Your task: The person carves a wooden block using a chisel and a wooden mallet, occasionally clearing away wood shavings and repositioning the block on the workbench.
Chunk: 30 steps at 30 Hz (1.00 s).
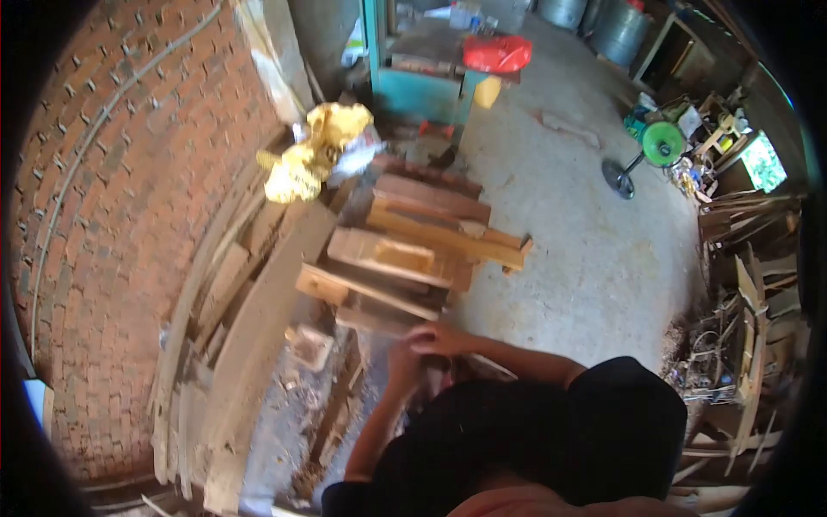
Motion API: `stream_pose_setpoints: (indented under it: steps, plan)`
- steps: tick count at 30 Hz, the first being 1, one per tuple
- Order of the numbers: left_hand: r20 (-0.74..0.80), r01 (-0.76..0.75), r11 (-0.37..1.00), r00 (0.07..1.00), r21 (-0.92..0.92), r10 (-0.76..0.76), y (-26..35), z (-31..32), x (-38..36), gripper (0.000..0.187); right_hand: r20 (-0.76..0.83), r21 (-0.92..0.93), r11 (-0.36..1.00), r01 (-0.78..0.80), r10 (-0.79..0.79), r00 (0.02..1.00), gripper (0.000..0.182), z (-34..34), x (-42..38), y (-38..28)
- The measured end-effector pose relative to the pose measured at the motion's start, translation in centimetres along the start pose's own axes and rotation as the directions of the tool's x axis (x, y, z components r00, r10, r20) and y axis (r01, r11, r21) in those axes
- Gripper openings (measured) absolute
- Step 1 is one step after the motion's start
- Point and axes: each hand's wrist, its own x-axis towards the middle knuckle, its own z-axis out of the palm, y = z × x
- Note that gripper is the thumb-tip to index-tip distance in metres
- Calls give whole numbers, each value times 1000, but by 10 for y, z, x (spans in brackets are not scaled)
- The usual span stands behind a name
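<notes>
My left hand (403,355) and my right hand (438,339) meet close together in front of my body, at the near end of a row of wooden pieces. Both are blurred, and I cannot make out whether anything is between their fingers. Just beyond them lies a flat wooden board (370,320). Past it are a narrow light plank (370,291), a block with a rectangular recess (403,255) and a long yellowish beam (439,234). A reddish-brown wooden piece (431,198) lies farther back.
Long planks (267,319) lean along the brick wall (129,215) at left. Yellow bags (340,125) lie beyond the wood. A green fan (662,144) stands on the concrete floor (577,215) at right, near scrap wood (749,319). A red bag (497,52) sits farther back.
</notes>
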Motion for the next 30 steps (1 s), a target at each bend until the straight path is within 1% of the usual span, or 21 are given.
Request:
stream_pose_setpoints:
  steps: [1, 2, 3, 5, 6, 8, 9, 11, 12, 13, 14, 15, 16, 17, 18, 19, 22, 23, 25, 29, 30]
  plan:
    - [44, 68, 998, 997, 17, -69, 6, 3, 4, 29, -23, -17, 999, 38, -39, 999, 35, -3, -3, 13]
    - [11, 129, 981, 991, 143, -132, 1, 19, 0, 29, -18, -142, 984, 103, -107, 994, 33, -12, -4, 13]
    - [-34, 182, 944, 983, 274, -180, -12, 38, 1, 29, 19, -105, 990, 95, -94, 995, 33, -19, -5, 11]
    - [3, 229, 922, 970, 312, -242, -33, 65, 14, 30, -35, -361, 906, 223, -252, 967, 33, -37, -7, 10]
    - [81, 304, 897, 935, 322, -346, -31, 66, 27, 30, -6, -345, 909, 235, -252, 968, 33, -44, -7, 16]
    - [70, 372, 851, 903, 369, -425, -34, 81, 44, 29, -96, -357, 902, 243, -294, 951, 33, -62, 0, 29]
    - [78, 408, 814, 875, 413, -478, -40, 90, 50, 28, -83, -343, 903, 258, -303, 949, 33, -68, 1, 39]
    - [11, 424, 783, 877, 455, -481, -64, 116, 58, 28, -105, -286, 924, 253, -293, 950, 35, -87, 9, 57]
    - [-54, 431, 775, 886, 463, -461, -64, 120, 66, 29, -94, -289, 904, 316, -355, 930, 36, -99, 14, 61]
    - [-111, 431, 772, 895, 467, -432, -63, 125, 75, 30, -117, -292, 903, 315, -361, 925, 36, -109, 18, 67]
    - [-160, 409, 764, 910, 499, -382, -63, 129, 82, 29, -31, -274, 913, 302, -322, 946, 39, -118, 22, 75]
    - [-15, 353, 752, 910, 557, -415, -101, 140, 77, 25, 55, -259, 923, 283, -278, 959, 42, -128, 24, 79]
    - [63, 336, 746, 891, 575, -449, -96, 133, 89, 25, 99, -187, 944, 272, -257, 961, 46, -137, 23, 78]
    - [46, 315, 733, 903, 603, -427, -100, 134, 94, 25, 76, -198, 941, 274, -264, 962, 46, -139, 25, 87]
    - [30, 296, 718, 914, 630, -404, -104, 134, 99, 25, 84, -278, 935, 220, -204, 975, 46, -133, 30, 108]
    - [-70, 282, 693, 945, 663, -318, -103, 133, 106, 26, 91, -351, 922, 165, -142, 986, 47, -131, 30, 109]
    - [-91, 382, 689, 903, 617, -420, -61, 114, 132, 28, 51, -302, 938, 171, -163, 985, 47, -141, 9, 89]
    - [-191, 347, 613, 932, 710, -307, -60, 118, 126, 24, 56, -299, 937, 183, -174, 983, 47, -131, 5, 99]
    - [-98, 398, 650, 889, 647, -447, -86, 123, 111, 36, 15, -322, 927, 190, -195, 981, 44, -120, 8, 130]
    - [-201, 521, 628, 837, 578, -509, -75, 132, 102, 41, 21, -290, 925, 247, -252, 968, 36, -124, 6, 127]
    - [-209, 512, 569, 832, 643, -513, -64, 136, 98, 48, -29, -207, 929, 308, -321, 947, 31, -125, 10, 129]
